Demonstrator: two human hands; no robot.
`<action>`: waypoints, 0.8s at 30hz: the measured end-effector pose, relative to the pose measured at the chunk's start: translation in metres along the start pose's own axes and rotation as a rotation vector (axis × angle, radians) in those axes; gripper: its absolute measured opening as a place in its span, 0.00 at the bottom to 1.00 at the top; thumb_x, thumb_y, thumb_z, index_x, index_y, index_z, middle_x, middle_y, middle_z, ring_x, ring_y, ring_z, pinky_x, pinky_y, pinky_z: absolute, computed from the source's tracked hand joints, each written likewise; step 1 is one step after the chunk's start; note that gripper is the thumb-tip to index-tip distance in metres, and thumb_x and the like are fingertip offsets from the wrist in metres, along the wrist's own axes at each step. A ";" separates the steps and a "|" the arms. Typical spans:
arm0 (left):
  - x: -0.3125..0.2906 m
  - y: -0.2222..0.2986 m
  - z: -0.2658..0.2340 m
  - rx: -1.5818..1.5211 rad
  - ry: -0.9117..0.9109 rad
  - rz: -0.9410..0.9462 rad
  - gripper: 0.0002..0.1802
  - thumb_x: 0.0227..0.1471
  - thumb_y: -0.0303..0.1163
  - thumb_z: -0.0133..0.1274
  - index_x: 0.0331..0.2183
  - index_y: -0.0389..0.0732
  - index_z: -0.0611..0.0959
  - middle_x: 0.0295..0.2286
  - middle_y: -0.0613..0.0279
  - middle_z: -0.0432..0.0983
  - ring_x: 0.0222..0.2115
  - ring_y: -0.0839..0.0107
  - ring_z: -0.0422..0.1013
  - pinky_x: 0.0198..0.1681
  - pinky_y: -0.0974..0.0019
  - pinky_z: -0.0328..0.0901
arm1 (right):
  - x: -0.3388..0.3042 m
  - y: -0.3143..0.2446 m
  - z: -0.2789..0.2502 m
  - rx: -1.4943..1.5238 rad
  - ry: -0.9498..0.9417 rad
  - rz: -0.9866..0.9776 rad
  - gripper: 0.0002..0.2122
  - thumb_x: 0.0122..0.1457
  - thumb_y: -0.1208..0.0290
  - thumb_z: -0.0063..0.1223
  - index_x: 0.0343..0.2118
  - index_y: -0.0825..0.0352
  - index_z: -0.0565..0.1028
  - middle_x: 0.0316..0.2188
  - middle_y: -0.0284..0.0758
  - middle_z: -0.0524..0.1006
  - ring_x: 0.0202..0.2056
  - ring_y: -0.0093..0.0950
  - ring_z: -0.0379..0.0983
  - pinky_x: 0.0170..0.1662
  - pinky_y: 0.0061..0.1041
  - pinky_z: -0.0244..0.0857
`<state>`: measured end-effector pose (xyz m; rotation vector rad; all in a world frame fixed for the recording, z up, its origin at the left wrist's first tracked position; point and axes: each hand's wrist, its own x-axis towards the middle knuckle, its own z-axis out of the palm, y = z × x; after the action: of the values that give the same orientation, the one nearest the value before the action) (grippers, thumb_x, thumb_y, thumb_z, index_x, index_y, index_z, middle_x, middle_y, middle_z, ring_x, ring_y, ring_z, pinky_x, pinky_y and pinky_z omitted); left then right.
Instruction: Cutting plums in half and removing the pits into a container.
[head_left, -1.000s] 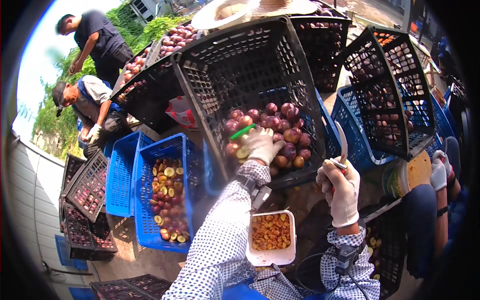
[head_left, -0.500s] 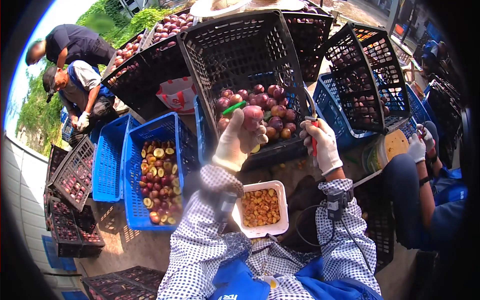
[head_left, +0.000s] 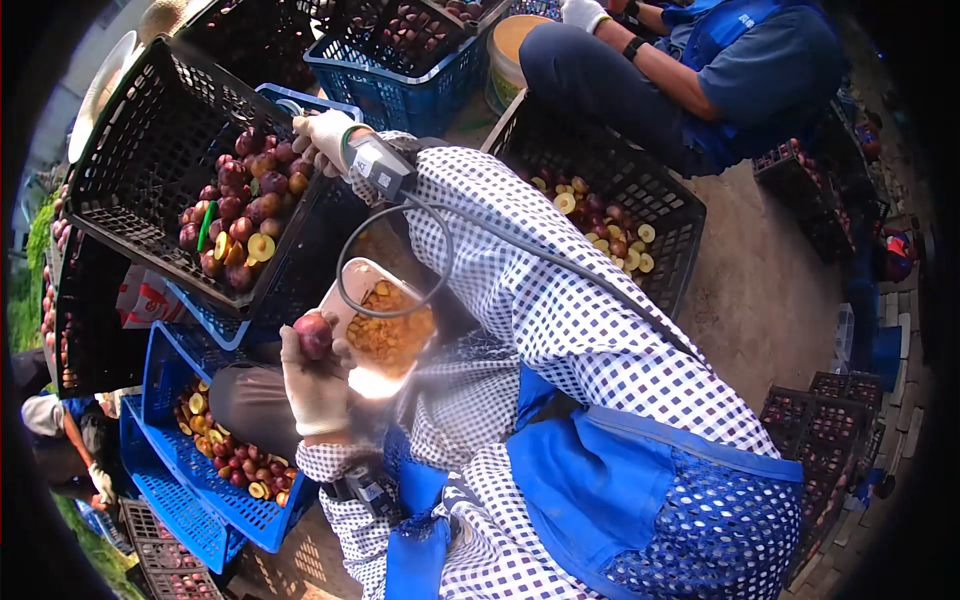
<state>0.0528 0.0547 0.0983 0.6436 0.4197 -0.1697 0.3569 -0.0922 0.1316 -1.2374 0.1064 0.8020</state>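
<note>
My left hand [head_left: 318, 390], in a pale work glove, is closed around a dark red plum [head_left: 314, 336] beside the white tray [head_left: 342, 298] of small orange-brown pieces. My right hand [head_left: 328, 136], also gloved, is closed at the edge of the tilted black crate [head_left: 130, 150]. A bit of metal blade [head_left: 288, 106] shows by its fingers, from the red-handled shears seen earlier; the handles are hidden now. Whole plums [head_left: 262, 180] fill the crate's lower part, with cut plum halves [head_left: 261, 247] and a slim green object [head_left: 206, 226] at the near side.
A blue crate [head_left: 250, 510] of cut plums stands at the lower left, another blue crate [head_left: 180, 510] against it. At the right, a black crate [head_left: 672, 205] holds halves. A seated co-worker [head_left: 640, 80] is beyond it. A cable [head_left: 570, 265] runs along my right sleeve.
The view has swung round. My left hand, with a plum, has come down from over the black crate to beside the white tray. My right hand stays near the crate's edge.
</note>
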 end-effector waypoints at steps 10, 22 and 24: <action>-0.038 -0.016 0.011 0.138 0.190 0.159 0.22 0.60 0.54 0.51 0.41 0.45 0.80 0.33 0.67 0.80 0.33 0.72 0.74 0.32 0.68 0.68 | -0.070 0.061 0.043 -0.051 -0.018 -0.196 0.15 0.66 0.49 0.48 0.37 0.56 0.76 0.16 0.20 0.66 0.10 0.09 0.53 0.11 0.09 0.46; -0.065 0.053 0.031 -0.131 0.168 0.535 0.39 0.58 0.70 0.39 0.42 0.40 0.78 0.30 0.59 0.77 0.14 0.78 0.66 0.16 0.75 0.62 | -0.189 0.108 0.122 -0.333 -0.334 -0.631 0.20 0.67 0.49 0.47 0.36 0.66 0.74 0.17 0.25 0.69 0.15 0.12 0.57 0.19 0.14 0.48; -0.057 0.047 0.029 -0.176 0.154 0.479 0.41 0.56 0.71 0.41 0.42 0.39 0.78 0.32 0.58 0.78 0.13 0.78 0.63 0.16 0.75 0.61 | -0.194 0.104 0.128 -0.589 -0.264 -0.724 0.12 0.65 0.63 0.54 0.34 0.68 0.74 0.21 0.34 0.72 0.25 0.28 0.69 0.31 0.29 0.64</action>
<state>0.0235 0.0753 0.1694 0.5690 0.4113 0.3707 0.1101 -0.0653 0.1880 -1.5555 -0.8039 0.3476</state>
